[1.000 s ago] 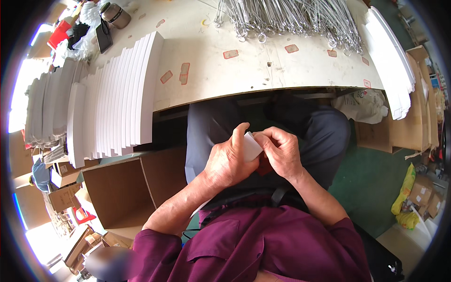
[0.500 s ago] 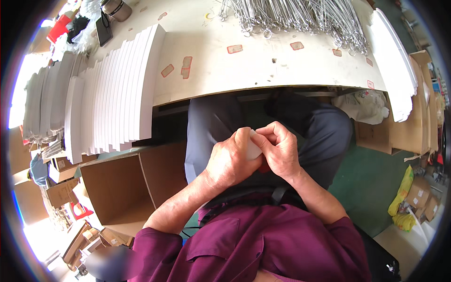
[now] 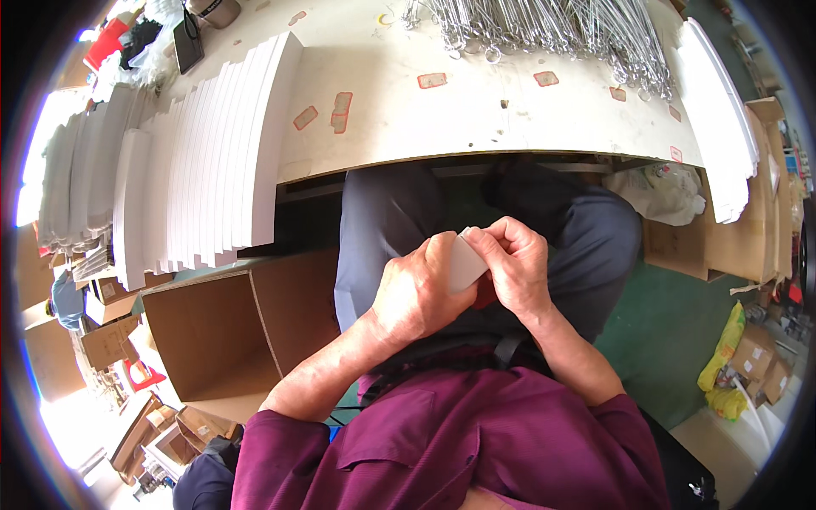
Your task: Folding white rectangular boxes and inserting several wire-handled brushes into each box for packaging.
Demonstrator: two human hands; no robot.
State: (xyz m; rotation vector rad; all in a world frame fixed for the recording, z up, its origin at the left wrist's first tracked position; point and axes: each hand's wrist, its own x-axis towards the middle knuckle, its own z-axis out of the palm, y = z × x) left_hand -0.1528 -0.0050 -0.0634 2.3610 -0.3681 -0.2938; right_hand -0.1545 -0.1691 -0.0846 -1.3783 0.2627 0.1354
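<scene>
Far left first: I've got a row of long white flat-sided pieces [image 3: 204, 161] standing on edge at the left end of the cream-white, patch-marked bench [image 3: 399, 119], packed tight, I'd guess, so they prop one another up. On the near side of the bench, below that end, an open brown cardboard box [image 3: 204, 331] gapes wide.

Now in to the left hand [image 3: 416, 285]! It's wrapped around a small white flat-faced piece [image 3: 466, 265], cradling its left side, apparently to steady it. That piece sits just short of the bench's near edge, above the dark trousers [image 3: 586, 238], likely held there so the bench can't crowd the elbows. And here's the right hand [image 3: 516, 263]: thumb and forefinger drawn together, pinching the piece's upper corner, a light grip that looks chosen for fine control. Anything else between those tips is too small for me to tell.

Further right, a heap of silver wire rods with ringed ends [image 3: 552, 38] lies across the bench's far side, rings facing nearer, perhaps for easy picking. At the bench's right end, long white strips [image 3: 718, 127] lean together.
</scene>
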